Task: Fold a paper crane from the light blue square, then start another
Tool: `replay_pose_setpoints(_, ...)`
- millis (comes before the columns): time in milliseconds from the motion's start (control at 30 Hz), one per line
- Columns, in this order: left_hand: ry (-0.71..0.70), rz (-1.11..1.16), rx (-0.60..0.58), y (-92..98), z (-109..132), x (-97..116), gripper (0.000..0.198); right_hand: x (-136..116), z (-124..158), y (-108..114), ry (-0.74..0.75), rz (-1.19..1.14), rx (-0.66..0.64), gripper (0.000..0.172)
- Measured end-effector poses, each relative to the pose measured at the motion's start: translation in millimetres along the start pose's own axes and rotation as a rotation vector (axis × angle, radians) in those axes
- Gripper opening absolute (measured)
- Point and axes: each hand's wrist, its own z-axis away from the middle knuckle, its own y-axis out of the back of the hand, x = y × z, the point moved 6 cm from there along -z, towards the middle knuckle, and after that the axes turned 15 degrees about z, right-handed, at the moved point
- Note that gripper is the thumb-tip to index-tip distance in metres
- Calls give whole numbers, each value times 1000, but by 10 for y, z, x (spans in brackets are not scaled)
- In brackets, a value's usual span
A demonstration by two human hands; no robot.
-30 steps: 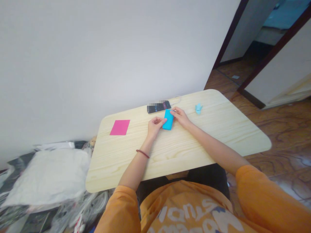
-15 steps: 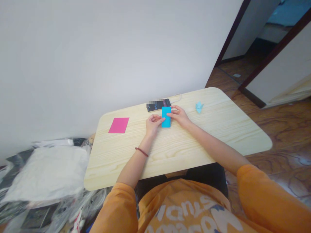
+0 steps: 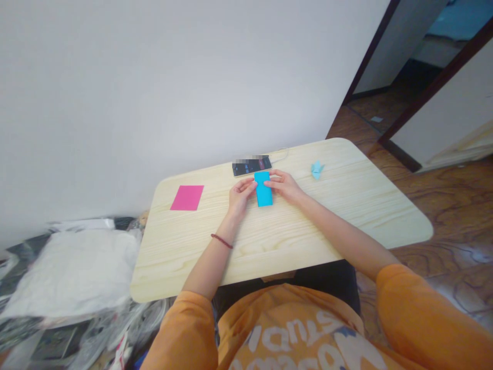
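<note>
A blue sheet of paper, folded into a narrow upright rectangle, is held between my two hands over the middle of the table. My left hand pinches its left edge near the top, thumb in front. On the opposite edge my right hand grips it, with the thumb on the face and the other fingers partly behind. Just beyond the paper lies a phone with a lit screen. A square pink sheet of paper rests flat to the left, and a small light-blue folded paper figure stands to the right.
The pale wooden table has rounded corners and backs onto a white wall. A white cable runs from the phone. Plastic-wrapped bundles crowd the floor at left; a doorway opens at right.
The blue paper has tilted slightly and its lower end has come nearer to me. My left hand has slid up toward its top edge; my right hand has barely moved.
</note>
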Motion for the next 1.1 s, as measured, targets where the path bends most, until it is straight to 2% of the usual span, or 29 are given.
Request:
replay_pose_setpoints(133,52,66,-15,10,-10,-7,40,38,10,-28,-16,19,-52,49)
replay_pose_setpoints(400,132,87,-138,-50,4,-25,42,-8,55,-49,-54,17,-99,46)
replay_pose_setpoints(633,93,54,-119,-45,2,-5,40,-19,62,-46,-54,17,-94,44)
replay_pose_setpoints(900,-97,-125,-102,-30,9,66,35,33,19,-29,-41,54,-49,33)
replay_pose_setpoints(1100,-96,-118,-80,-7,2,26,38,73,5,-17,-49,58,-52,28)
